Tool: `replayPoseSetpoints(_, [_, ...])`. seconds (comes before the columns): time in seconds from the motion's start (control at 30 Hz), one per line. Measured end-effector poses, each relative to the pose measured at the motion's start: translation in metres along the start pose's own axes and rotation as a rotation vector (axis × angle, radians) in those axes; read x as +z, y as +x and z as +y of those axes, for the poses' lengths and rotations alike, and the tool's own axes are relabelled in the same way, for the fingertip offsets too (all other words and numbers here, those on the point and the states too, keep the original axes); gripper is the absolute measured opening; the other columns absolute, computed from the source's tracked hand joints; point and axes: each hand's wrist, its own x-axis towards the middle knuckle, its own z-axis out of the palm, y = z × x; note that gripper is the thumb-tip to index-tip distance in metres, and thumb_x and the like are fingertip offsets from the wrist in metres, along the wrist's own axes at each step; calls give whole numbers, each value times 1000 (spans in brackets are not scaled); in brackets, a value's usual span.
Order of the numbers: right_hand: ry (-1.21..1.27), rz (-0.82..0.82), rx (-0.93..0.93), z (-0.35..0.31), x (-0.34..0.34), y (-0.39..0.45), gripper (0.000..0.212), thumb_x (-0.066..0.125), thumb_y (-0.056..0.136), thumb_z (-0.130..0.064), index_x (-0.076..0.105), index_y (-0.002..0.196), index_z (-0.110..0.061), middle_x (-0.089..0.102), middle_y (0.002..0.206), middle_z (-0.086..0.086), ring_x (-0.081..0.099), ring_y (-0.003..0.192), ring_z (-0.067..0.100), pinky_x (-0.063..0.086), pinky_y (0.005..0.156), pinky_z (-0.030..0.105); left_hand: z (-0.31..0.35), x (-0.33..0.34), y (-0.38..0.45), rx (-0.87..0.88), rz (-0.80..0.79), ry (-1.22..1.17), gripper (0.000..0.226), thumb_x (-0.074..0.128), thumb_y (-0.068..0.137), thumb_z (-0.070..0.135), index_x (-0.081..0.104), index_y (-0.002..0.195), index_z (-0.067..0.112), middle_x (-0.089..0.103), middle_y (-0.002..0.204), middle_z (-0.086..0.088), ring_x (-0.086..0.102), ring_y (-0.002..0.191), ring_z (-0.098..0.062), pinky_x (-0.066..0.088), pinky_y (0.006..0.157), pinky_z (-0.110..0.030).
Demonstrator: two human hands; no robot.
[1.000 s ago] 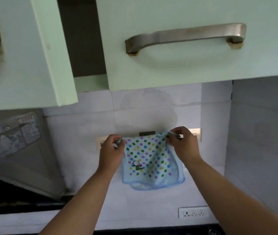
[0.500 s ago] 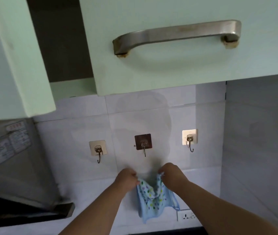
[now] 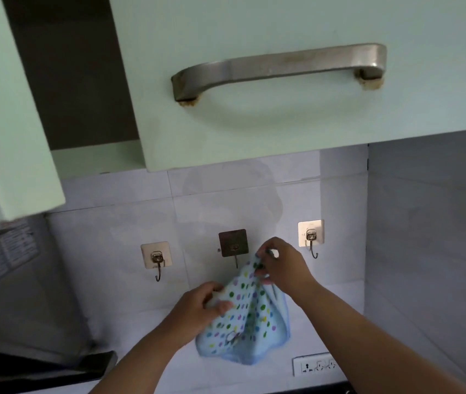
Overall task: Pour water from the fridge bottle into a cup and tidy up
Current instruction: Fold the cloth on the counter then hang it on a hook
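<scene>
The lower end of the middle hook (image 3: pixel 236 261) was hidden behind the top corner of the cloth (image 3: pixel 244 317), so whether the cloth was caught on it could not be told. The bench was cut off below the frame, and the label on the hood (image 3: pixel 4 251) at the left was too blurred to read. Both forearms ran out of the bottom edge.

The cloth, pale blue with coloured dots, hung against the tiled wall (image 3: pixel 118 223) with its long axis roughly upright, its gathered corner pointing up toward the middle hook and its wider, folded end spreading downward just above the socket (image 3: pixel 315 366).

The right hand (image 3: pixel 281 264) pinched that top corner with its fingers curled round the fabric. The left hand (image 3: pixel 197 304) gripped the cloth's left edge lower down, fingers closed on it.

Half a second earlier both hands had held the bunched cloth well below the hooks; now the right hand had risen to hook height, and the cloth was drawn out longer. The left hook (image 3: pixel 156 261) and right hook (image 3: pixel 311 240) stayed bare, under the green cupboard door (image 3: pixel 283 123).
</scene>
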Motion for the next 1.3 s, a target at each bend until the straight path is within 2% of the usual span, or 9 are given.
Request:
replayPoseSetpoints(0.17, [28, 135, -137, 5, -5, 6, 27, 55, 101, 0, 46, 91, -24, 58, 86, 1, 71, 75, 18, 63, 79, 35, 3, -21, 12, 318, 277, 255, 39, 67, 94, 57, 73, 97, 18, 66, 98, 10, 65, 93, 0, 51, 77, -13])
replayPoseSetpoints(0.3, [-200, 149, -312, 8, 8, 7, 25, 59, 95, 3, 62, 91, -22, 58, 99, -3, 59, 86, 6, 45, 79, 2, 16, -22, 31, 312, 619, 305, 6, 63, 104, 18, 57, 100, 19, 60, 94, 5, 60, 86, 0, 48, 70, -16])
replayPoseSetpoints(0.4, [-301, 75, -429, 14, 21, 9, 27, 61, 95, -1, 71, 117, -13, 53, 124, 0, 63, 98, 7, 50, 95, 13, 19, -19, 42, 250, 661, 428, 24, 53, 101, 0, 46, 90, 21, 49, 81, 3, 51, 70, -16, 36, 56, -23])
replayPoseSetpoints(0.5, [-470, -23, -421, 19, 27, 8, 43, 58, 94, -4, 68, 133, -21, 45, 141, 3, 62, 115, 21, 48, 96, 20, 19, -14, 47, 261, 613, 491, 49, 50, 82, -19, 69, 109, 16, 54, 110, -3, 60, 99, -22, 50, 74, -24])
replayPoseSetpoints(0.67, [-683, 174, -656, 30, 31, 4, 54, 72, 70, -7, 77, 121, -26, 62, 129, 7, 69, 101, 28, 62, 76, 36, 17, -9, 44, 373, 710, 661, 65, 71, 74, -18, 71, 132, 14, 56, 127, -14, 59, 116, -35, 58, 91, -42])
replayPoseSetpoints(0.83, [-816, -120, -267, 33, 41, 6, 60, 55, 87, -8, 53, 145, -25, 45, 145, 1, 55, 128, 27, 51, 99, 39, 5, 23, 53, 89, 449, 775, 43, 60, 98, 17, 59, 141, 24, 53, 131, -8, 59, 118, -34, 58, 92, -43])
replayPoseSetpoints(1.0, [-321, -423, 119, 37, 50, 10, 55, 62, 96, -13, 42, 146, -24, 60, 133, 10, 66, 117, 33, 61, 94, 45, 28, 42, 69, -175, 161, 504, 28, 43, 108, 35, 70, 108, 27, 74, 114, -1, 69, 97, -17, 56, 102, -40])
replayPoseSetpoints(1.17, [-482, -125, -12, 31, 40, 6, 41, 52, 99, -21, 53, 140, -25, 55, 135, 5, 66, 112, 28, 57, 96, 40, 23, 34, 65, -196, 451, 506, 28, 49, 100, 37, 68, 120, 33, 54, 128, 5, 51, 125, -26, 43, 97, -37])
replayPoseSetpoints(1.3, [-390, -324, -41, 21, 43, -8, 46, 50, 103, -25, 47, 149, -19, 62, 140, 8, 63, 122, 25, 50, 102, 32, 32, 43, 53, -84, 223, 131, 41, 52, 105, 26, 51, 146, 31, 65, 137, 3, 61, 113, -12, 46, 96, -27])
